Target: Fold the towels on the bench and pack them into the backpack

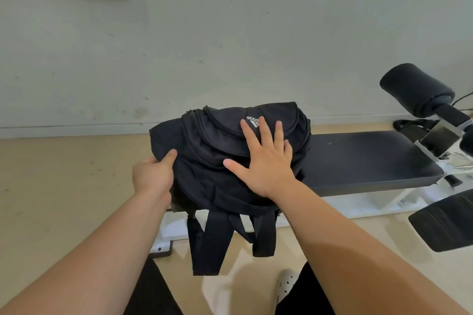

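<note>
One black padded bench (371, 156) on a white frame stands on a tan floor (64, 186) by a pale, scuffed wall (230, 46). One soft black fabric backpack (204, 151) lies on its left end, straps (204, 245) dangling over the near edge. My left hand (153, 174) grips the bag's side; my right hand (263, 161) presses flat on top, fingers spread.

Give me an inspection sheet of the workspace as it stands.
Surface: black padded bench, backpack on its left end.
Job's things: black backpack, zips look closed, straps hang off near edge; no towels seen.
Clutter: nothing seen.
Grippers: left hand grips backpack's left side; right hand flat on its top.
Cables: thin black cable by wall, far right.
Surroundings: pale wall, foam roller pad at bench's right end.
</note>
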### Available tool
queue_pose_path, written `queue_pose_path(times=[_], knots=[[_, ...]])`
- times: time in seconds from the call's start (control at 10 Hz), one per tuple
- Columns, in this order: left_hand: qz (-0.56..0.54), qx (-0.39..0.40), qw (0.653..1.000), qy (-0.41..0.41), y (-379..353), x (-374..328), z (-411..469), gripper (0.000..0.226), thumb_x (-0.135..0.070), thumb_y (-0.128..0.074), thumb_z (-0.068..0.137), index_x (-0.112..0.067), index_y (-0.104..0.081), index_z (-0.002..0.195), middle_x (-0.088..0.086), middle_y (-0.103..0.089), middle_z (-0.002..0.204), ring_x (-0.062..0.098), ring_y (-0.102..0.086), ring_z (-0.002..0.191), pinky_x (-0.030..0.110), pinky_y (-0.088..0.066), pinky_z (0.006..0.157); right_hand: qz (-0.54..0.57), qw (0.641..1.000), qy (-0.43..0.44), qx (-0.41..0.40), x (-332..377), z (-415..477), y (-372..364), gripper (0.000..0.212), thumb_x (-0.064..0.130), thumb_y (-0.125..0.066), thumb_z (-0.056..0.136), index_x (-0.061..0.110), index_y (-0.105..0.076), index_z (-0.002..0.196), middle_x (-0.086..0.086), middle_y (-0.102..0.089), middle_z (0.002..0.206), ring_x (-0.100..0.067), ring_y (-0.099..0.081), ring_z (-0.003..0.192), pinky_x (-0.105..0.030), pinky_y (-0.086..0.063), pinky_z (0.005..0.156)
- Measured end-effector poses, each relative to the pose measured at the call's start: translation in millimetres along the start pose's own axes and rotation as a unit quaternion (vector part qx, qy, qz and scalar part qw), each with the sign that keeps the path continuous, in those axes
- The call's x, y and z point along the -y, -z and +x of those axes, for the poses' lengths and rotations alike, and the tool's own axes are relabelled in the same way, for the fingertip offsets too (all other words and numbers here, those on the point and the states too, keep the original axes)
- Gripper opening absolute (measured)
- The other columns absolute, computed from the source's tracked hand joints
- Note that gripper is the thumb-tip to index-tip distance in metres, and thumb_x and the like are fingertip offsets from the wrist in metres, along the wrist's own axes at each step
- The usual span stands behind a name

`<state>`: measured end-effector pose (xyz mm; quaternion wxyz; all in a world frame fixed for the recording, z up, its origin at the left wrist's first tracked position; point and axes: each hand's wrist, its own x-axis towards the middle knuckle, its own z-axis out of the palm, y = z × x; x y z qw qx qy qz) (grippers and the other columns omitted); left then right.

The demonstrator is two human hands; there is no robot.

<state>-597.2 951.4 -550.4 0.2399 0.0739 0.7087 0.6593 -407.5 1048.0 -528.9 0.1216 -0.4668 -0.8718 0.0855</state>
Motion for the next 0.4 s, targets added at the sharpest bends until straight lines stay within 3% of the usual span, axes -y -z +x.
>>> queue_pose_path(times=[0.1,0.2,0.3,0.4], knots=[[0.060,-0.043,0.996,-0.042,5,0,-7,0.033,-0.031,-0.079,0.081,-0.013,-0.055,0.095,-0.003,-0.056,0.081,0.020,-0.056,0.075,0.028,-0.043,0.066,-0.015,0.999,-0.020,-0.044,-1,-9,7,0.085,0.088,-0.022,0.082,0.047,-0.005,0.155,0.002,-0.004,0.167,-0.031,0.012,0.152,-0.058,-0.005,0.120],[0.065,-0.063,0.987,-0.131,8,-18,-14,0.038,-0.039,-0.075,0.080,-0.021,-0.049,0.101,-0.005,-0.054,0.087,0.021,-0.057,0.079,0.037,-0.048,0.074,-0.005,0.998,-0.031,-0.057,4,-8,27,0.081,0.087,-0.014,0.083,0.046,-0.021,0.153,0.002,-0.020,0.164,-0.030,0.003,0.153,-0.057,-0.004,0.119],[0.052,-0.006,0.980,-0.191,-1,-51,-33,0.024,-0.041,-0.067,0.086,-0.024,-0.051,0.090,-0.009,-0.051,0.081,0.016,-0.052,0.073,0.035,-0.046,0.071,0.005,0.998,-0.014,-0.059,11,-12,51,0.077,0.083,-0.016,0.087,0.044,-0.027,0.152,0.002,-0.024,0.163,-0.030,-0.003,0.153,-0.057,-0.005,0.119],[0.076,0.055,0.970,-0.225,-19,-89,-49,0.026,-0.041,-0.063,0.091,-0.020,-0.050,0.088,-0.010,-0.046,0.077,0.010,-0.045,0.068,0.026,-0.037,0.063,0.095,0.987,0.016,-0.127,10,-7,91,0.071,0.077,-0.028,0.091,0.038,-0.039,0.149,0.003,-0.035,0.158,-0.025,-0.022,0.148,-0.053,-0.019,0.118]])
